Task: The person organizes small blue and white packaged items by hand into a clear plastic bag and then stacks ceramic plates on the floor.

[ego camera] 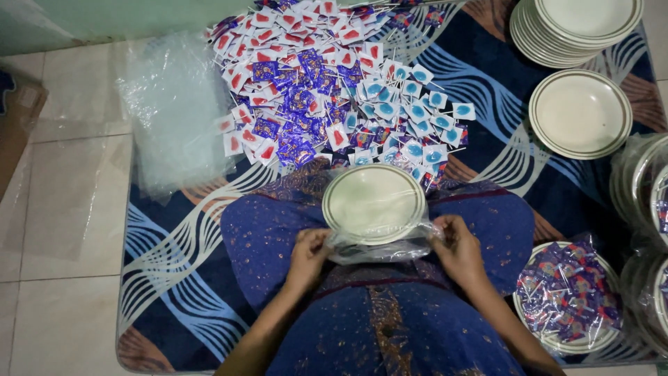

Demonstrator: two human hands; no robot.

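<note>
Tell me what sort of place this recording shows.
Probably a home floor used for packing by hand: a patterned rug over pale floor tiles, a heap of wrapped lollipops, and stacked plates.

Your plate (pixel 374 202) looks glazed ceramic, smooth and faintly glossy; the bag (pixel 379 247) around it is thin clear crinkled plastic; the mat (pixel 174 278) is woven cloth.

In the lower middle of the frame, on my lap, lies a round cream plate (pixel 374 200) with a thin dark rim line, face up, its near edge tucked into a crumpled clear plastic bag (pixel 379 245).
</note>
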